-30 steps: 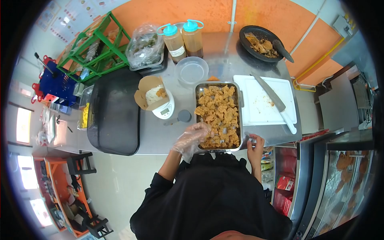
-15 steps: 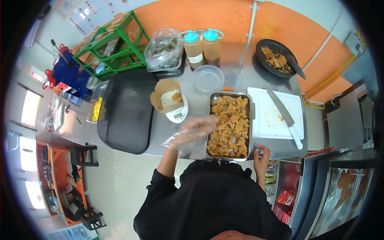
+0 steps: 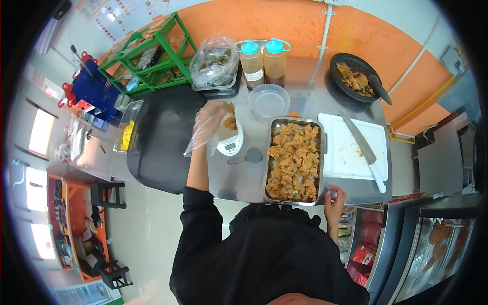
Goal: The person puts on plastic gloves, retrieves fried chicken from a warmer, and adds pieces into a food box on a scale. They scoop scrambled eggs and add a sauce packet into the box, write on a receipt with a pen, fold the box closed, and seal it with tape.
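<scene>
My left hand (image 3: pixel 206 125), in a clear plastic glove, is closed at the left side of a brown paper food box (image 3: pixel 221 105). A piece of fried chicken (image 3: pixel 230 123) shows in the box; the glove hides most of its inside. Under the box is a white digital scale (image 3: pixel 232 147). At the table's front edge, by the right front corner of a metal tray (image 3: pixel 323 147), my right hand (image 3: pixel 334 197) has its fingers curled around something small that I cannot make out. Fried chicken pieces (image 3: pixel 295 157) fill the tray.
A dark scoop (image 3: pixel 252 155) lies between scale and tray. Right of the tray, a knife (image 3: pixel 360 137) rests on a white cutting board (image 3: pixel 333 152). Behind stand a plastic bowl (image 3: pixel 269 101), sauce bottles (image 3: pixel 274 63) and a stone mortar (image 3: pixel 338 84). A black bag (image 3: pixel 162 137) lies left.
My left hand has moved left from the tray's edge to the paper box, uncovering the dark scoop. My right hand stays at the table edge. The view has shifted slightly.
</scene>
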{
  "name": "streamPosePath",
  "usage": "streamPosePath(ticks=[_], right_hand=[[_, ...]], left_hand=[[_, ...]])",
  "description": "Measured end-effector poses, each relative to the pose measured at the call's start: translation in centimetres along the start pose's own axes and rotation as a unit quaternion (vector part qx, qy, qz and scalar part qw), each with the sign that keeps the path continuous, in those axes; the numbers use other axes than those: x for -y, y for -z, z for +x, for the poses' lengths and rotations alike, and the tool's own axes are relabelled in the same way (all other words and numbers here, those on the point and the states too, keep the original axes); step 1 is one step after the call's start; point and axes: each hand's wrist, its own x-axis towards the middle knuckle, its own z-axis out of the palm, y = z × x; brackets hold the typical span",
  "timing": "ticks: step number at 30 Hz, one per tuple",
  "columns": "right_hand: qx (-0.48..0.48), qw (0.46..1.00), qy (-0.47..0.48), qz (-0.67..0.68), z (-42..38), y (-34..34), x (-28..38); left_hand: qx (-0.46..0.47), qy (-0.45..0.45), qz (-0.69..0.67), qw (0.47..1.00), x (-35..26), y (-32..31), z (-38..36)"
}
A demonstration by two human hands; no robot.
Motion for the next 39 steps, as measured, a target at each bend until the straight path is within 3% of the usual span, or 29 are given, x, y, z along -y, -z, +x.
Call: streamPosePath(ticks=[5,6,8,12,14,17,19,20,22,23,26,29,31,34,39], right_hand=[[-0.011,1.0,0.019,-0.008,0.0,-0.2,-0.8],[-0.013,1.0,0.011,-0.014,-0.1,-0.1,-0.6],[-0.003,1.0,-0.011,-0.007,-0.2,0.2,-0.2],[0.002,1.0,-0.024,0.009,-0.1,0.1,0.1],[0.005,1.0,-0.013,0.011,-0.2,0.2,-0.8],[-0.023,0.998,0.049,-0.023,0.9,0.2,-3.6],[-0.009,1.0,0.014,-0.009,2.0,0.5,-1.3],[0.002,1.0,-0.026,0.003,2.3,0.8,-0.3],[0.0,1.0,-0.022,0.005,2.8,1.1,0.3],[-0.006,1.0,-0.011,-0.004,2.9,1.2,0.7],[-0.021,1.0,-0.008,-0.008,2.4,0.5,1.2],[-0.03,0.999,-0.007,-0.015,0.8,0.8,1.2],[-0.023,1.0,-0.006,-0.014,0.0,0.9,2.0],[-0.024,0.999,-0.032,-0.014,-0.4,0.4,1.2],[-0.034,0.999,-0.013,-0.023,-0.5,0.6,1.3]], left_hand=[[-0.07,-0.131,0.033,0.988,-3.4,-0.2,-3.3],[-0.061,-0.129,0.03,0.989,-4.6,-0.4,-4.9],[0.068,-0.114,0.013,0.991,-6.5,-1.2,-8.2],[0.076,-0.133,0.043,0.987,-5.0,-3.8,-10.9],[-0.14,-0.064,0.01,0.988,-4.5,-2.1,-10.2],[-0.199,-0.033,-0.006,0.979,-5.8,1.8,-6.5],[-0.136,-0.134,0.161,0.968,-4.5,2.9,-3.9],[-0.139,-0.132,0.161,0.968,-4.9,3.1,-3.2],[0.011,-0.095,0.191,0.977,-6.9,3.1,-2.4],[0.012,-0.097,0.19,0.977,-7.1,2.8,-2.7],[0.151,-0.177,0.08,0.969,-7.5,0.1,-5.9],[0.26,-0.296,-0.033,0.918,-5.0,-6.6,-10.0],[0.356,-0.301,0.036,0.884,-4.8,-8.7,-12.7],[0.317,-0.345,0.124,0.875,-2.4,-13.5,-15.8],[0.288,-0.405,0.151,0.854,-2.0,-13.7,-16.3]])
